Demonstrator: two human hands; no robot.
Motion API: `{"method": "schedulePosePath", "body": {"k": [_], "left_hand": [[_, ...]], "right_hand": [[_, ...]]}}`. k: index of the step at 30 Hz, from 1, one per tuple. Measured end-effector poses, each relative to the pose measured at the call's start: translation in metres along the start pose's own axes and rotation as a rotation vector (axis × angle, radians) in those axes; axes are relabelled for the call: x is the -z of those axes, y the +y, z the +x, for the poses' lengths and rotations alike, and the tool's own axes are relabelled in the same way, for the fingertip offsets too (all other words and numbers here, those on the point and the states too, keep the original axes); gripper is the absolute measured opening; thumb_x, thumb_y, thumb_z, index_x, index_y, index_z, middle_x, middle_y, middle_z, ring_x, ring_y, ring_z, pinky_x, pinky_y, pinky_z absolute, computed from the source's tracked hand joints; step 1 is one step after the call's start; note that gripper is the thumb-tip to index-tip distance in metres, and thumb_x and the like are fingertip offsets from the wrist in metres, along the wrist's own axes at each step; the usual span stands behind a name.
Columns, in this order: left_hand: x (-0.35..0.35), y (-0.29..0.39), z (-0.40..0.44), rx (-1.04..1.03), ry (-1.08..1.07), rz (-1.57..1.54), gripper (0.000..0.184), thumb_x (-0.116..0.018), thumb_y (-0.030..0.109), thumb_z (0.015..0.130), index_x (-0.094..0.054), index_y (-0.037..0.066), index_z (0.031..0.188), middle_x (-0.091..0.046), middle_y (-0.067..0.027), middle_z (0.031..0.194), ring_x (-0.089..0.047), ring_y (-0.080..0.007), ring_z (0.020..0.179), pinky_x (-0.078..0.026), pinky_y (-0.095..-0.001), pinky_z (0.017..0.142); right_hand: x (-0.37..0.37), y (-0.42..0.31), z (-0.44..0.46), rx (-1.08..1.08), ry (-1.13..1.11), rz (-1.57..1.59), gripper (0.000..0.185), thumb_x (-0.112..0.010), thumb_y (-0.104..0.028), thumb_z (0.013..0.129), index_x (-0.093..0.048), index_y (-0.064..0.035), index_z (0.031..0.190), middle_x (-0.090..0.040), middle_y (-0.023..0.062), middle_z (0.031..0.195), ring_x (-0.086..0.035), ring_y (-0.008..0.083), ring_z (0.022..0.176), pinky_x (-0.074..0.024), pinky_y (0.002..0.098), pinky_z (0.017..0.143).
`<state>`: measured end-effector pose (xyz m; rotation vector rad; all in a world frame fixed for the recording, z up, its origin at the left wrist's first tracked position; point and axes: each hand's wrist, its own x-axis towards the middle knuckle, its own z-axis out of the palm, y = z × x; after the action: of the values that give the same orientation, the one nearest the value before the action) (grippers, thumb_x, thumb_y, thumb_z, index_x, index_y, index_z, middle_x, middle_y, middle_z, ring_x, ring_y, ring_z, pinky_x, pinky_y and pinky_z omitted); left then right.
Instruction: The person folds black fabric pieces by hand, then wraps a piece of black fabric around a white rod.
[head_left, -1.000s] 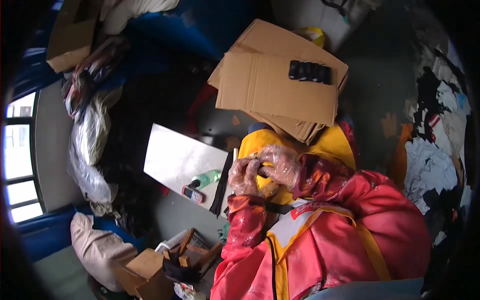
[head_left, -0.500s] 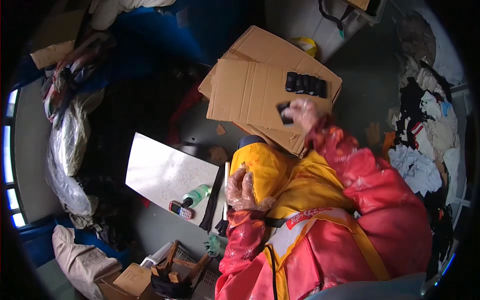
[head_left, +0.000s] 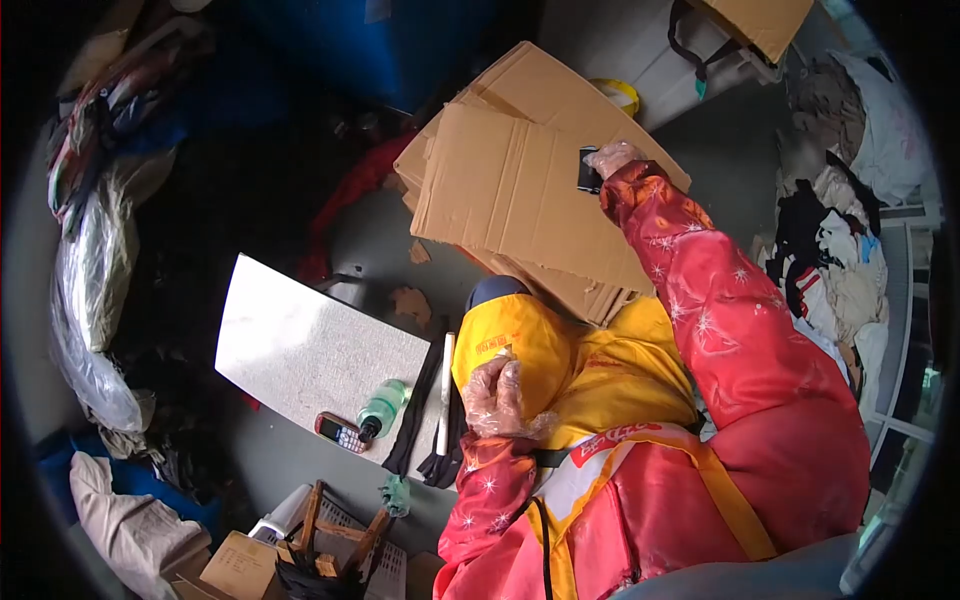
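Note:
My right hand (head_left: 614,157), in a thin clear plastic glove, reaches out over the cardboard (head_left: 490,180) in front of me. Its fingers are closed on a small black folded piece (head_left: 588,172) with a pale edge. The hand and sleeve hide the rest of the black pieces there. Closer in, my gloved left hand (head_left: 497,402) rests by the yellow cloth on my knee (head_left: 515,325). Its fingers are pinched together, with something tiny and pale at their tips that I cannot make out.
To the left, a white board (head_left: 300,335) bears a green bottle (head_left: 382,408), a mobile phone (head_left: 340,432), black strips (head_left: 415,410) and a white stick (head_left: 446,395). Cloth scraps (head_left: 845,260) are heaped at right. A wooden stool frame (head_left: 335,530) and carton (head_left: 240,565) sit lower left.
My right hand has moved away from me across the cardboard with the black piece, to where a row of black pieces lay. My left hand stays near my knee. The view has shifted slightly.

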<state>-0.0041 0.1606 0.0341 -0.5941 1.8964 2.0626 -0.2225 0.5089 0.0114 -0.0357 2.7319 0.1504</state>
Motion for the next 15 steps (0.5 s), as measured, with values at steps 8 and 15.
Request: {"method": "schedulePosePath", "body": {"k": [8,15], "left_hand": [[-0.001,0.003,0.004,0.082,-0.022,-0.026,0.016,-0.062,0.013,0.08,-0.061,0.002,0.091,-0.06,-0.0067,0.075,-0.053,-0.011,0.061,-0.044,-0.0247,0.057],[0.013,0.0,-0.007,-0.206,-0.005,0.256,0.013,-0.06,0.01,0.081,-0.061,0.002,0.091,-0.063,-0.0136,0.082,-0.06,-0.0204,0.069,-0.047,-0.0301,0.064]], "right_hand": [[-0.027,0.003,0.009,-0.043,0.126,-0.411,0.015,-0.056,-0.02,0.076,-0.064,-0.014,0.086,-0.064,0.0076,0.086,-0.062,0.0253,0.085,-0.0488,0.0377,0.073],[-0.068,0.034,0.043,-0.071,0.221,-0.576,0.024,-0.049,-0.037,0.082,-0.062,-0.0189,0.088,-0.063,0.008,0.085,-0.063,0.0221,0.08,-0.0495,0.0387,0.066]]}}
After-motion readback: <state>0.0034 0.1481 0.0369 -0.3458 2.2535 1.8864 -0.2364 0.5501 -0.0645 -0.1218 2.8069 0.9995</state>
